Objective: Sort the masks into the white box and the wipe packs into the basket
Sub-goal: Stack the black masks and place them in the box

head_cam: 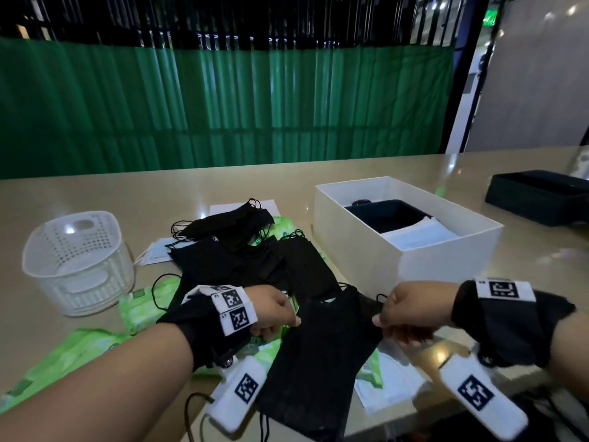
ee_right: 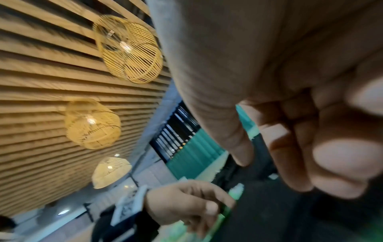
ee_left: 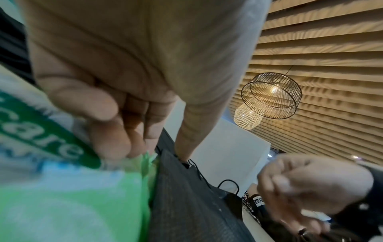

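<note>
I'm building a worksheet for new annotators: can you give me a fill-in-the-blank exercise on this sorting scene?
1. The left hand grips a ____ wipe pack.
2. The white box already holds a black mask and a ____ one.
3. The perforated basket stands to the ____ of the mask pile.
4. The right hand hovers at the edge of a ____ mask.

Missing words: green; white; left; black

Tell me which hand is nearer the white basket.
Left. The left hand, gripping a green wipe pack, sits just right of the white basket. The right hand is farther right, beyond the black mask.
</note>
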Available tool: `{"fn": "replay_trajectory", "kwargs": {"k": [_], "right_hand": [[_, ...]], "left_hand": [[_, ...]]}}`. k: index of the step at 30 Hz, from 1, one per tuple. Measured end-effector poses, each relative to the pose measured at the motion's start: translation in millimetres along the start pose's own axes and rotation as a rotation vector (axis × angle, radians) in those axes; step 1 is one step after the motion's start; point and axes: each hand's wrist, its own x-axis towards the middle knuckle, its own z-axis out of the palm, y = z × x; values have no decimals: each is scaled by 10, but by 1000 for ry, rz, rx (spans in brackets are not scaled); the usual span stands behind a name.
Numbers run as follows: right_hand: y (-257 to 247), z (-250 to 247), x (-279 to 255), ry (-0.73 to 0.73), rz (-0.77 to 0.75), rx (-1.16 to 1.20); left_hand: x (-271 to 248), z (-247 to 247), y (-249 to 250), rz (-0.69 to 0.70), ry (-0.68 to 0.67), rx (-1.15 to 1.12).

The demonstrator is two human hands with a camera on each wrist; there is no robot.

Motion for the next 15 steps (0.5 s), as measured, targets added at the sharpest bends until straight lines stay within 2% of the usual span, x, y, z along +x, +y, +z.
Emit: {"fn": "replay_trajectory", "kwargs": {"k": [4, 7, 10, 13, 15], "right_hand": [[184, 164, 64, -9, 138, 151], [215, 204, 120, 30, 146, 294], [265, 240, 201, 85, 157, 413], [317, 323, 250, 110, 153, 561], [308, 352, 256, 97, 102, 663]], "left_hand": [[59, 72, 0, 13, 89, 30], [73, 108, -22, 39, 170, 113], [80, 120, -47, 67, 170, 139], [94, 134, -61, 112, 144, 60], [103, 126, -78, 139, 144, -79]]}}
